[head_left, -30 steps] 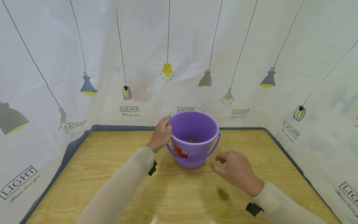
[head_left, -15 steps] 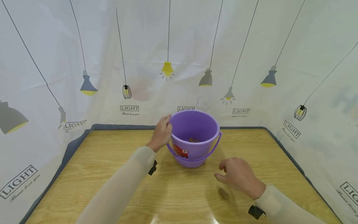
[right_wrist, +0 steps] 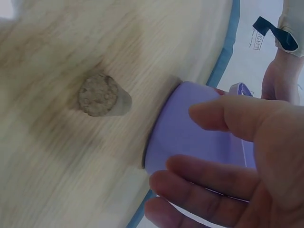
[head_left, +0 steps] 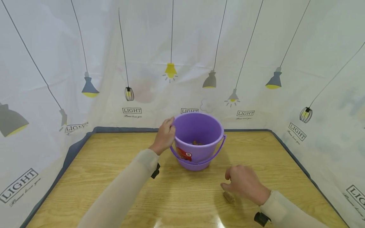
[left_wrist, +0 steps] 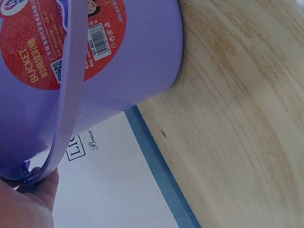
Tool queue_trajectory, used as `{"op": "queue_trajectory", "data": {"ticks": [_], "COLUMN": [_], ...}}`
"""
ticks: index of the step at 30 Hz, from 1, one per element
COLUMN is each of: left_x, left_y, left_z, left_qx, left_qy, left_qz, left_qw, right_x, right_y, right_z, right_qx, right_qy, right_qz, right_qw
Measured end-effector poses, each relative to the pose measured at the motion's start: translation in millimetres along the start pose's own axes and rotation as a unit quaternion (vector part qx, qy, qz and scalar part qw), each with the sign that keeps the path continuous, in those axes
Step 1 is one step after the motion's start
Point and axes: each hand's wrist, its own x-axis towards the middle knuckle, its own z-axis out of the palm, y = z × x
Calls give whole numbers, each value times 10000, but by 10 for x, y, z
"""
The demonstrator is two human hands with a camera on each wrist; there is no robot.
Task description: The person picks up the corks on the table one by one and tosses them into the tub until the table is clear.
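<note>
A purple bucket [head_left: 206,152] with a red label stands upright on the wooden table, its handle hanging down in front. My left hand [head_left: 164,135] grips its rim at the left side; the left wrist view shows fingers [left_wrist: 47,187] by the handle's end. A brown, stubby cork [head_left: 229,197] lies on the table to the front right of the bucket. Right over it hovers my right hand [head_left: 246,183], thumb and fingers spread apart with nothing between them. The right wrist view shows the cork [right_wrist: 97,96] end-on, apart from the fingers [right_wrist: 209,171].
Several small brown pieces [head_left: 196,143] lie at the bottom of the bucket. A white cloth [head_left: 242,47] printed with lamps surrounds the wooden table [head_left: 119,177] at the back and both sides, with a dark blue border along the edges.
My right hand has come down and a little toward me, from beside the bucket to just above the cork. My left hand and the bucket have stayed in place.
</note>
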Motion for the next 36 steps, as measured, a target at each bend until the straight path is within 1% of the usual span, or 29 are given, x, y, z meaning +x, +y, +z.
{"op": "queue_trajectory", "data": {"ticks": [8,12,16,20,29,36], "left_x": [8,10,8,3,13,10], "left_y": [-14,-4,-2,-7,-22,-22], "left_z": [6,5,4,4,13,12], "left_qx": [16,34,34,2,46,84], "left_qy": [13,33,33,41,22,31], "left_qz": [-14,-15,-22,1,2,-12], "left_qw": [10000,10000,10000,10000,10000,10000], "right_x": [-58,-87,-121,-153,-183,-187], "right_y": [19,36,47,51,62,60], "right_z": [109,153,202,242,331,373], "right_qx": [-51,65,311,481,388,354], "right_qy": [-297,-376,-473,-505,-358,-362], "right_qz": [244,363,450,375,52,38], "right_qw": [9992,9986,9974,9969,9986,9987]}}
